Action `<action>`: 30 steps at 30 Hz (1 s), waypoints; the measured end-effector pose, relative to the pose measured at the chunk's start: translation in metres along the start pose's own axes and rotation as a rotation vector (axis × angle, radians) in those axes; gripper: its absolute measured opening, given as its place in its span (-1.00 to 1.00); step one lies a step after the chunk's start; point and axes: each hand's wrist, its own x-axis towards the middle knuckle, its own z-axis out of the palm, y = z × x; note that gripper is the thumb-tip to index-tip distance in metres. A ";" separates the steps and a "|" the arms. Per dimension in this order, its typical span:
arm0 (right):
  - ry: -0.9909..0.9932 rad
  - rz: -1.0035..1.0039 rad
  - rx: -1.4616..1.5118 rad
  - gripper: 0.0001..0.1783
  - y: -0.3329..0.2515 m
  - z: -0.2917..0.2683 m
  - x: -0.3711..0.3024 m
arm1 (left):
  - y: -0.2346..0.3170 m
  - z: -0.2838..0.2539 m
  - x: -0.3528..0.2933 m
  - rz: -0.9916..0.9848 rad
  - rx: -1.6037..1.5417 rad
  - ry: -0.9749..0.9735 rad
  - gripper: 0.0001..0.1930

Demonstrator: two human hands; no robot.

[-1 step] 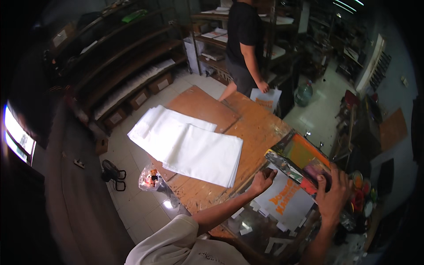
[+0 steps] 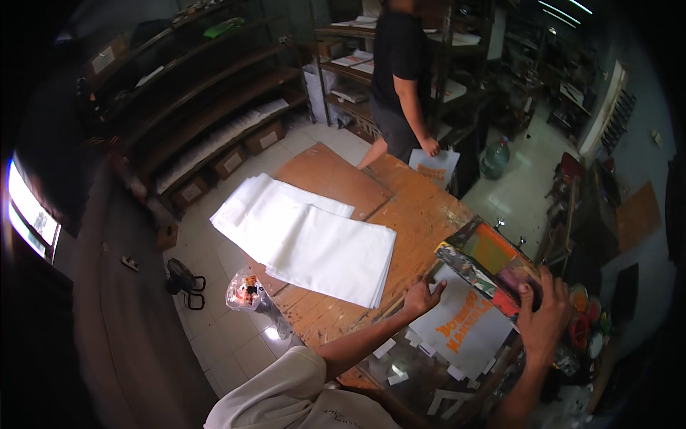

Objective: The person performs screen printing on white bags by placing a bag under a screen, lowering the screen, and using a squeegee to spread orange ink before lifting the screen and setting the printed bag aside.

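At the right, my right hand [image 2: 544,307] grips the near end of a screen-printing frame [image 2: 468,270], its wood smeared with paint. The frame tilts up, and its mesh [image 2: 493,247] shows yellow-green and orange. Beneath and in front lies a white sheet or bag [image 2: 451,318] with fresh-looking orange lettering. My left hand [image 2: 424,297] is beside that sheet's left edge, fingers partly curled and thumb apart, with nothing visible in it. To the left, a stack of blank white sheets or bags [image 2: 329,247] rests on the wooden table [image 2: 411,204].
Across the table a person in dark clothes [image 2: 400,79] holds a printed white piece [image 2: 434,164]. Paint pots [image 2: 580,307] crowd the right side. On the floor are a small black fan [image 2: 184,279], a clear plastic bag [image 2: 244,289] and a large bottle [image 2: 494,159]. Shelves [image 2: 236,93] line the back.
My left hand has shifted slightly, and more of the orange lettering shows below the frame. The whole view has moved a little; my right hand keeps its grip on the frame.
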 end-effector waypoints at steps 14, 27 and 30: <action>-0.004 0.048 0.157 -0.56 0.037 -0.018 0.081 | -0.133 -0.002 0.119 0.393 0.281 -0.123 -0.86; 0.031 -0.009 0.159 -0.60 0.030 -0.020 0.079 | -0.183 -0.180 0.048 0.339 0.324 0.615 -0.38; 0.028 0.041 0.134 -0.57 0.027 -0.022 0.077 | -0.198 -0.095 -0.045 0.286 0.523 0.194 -0.31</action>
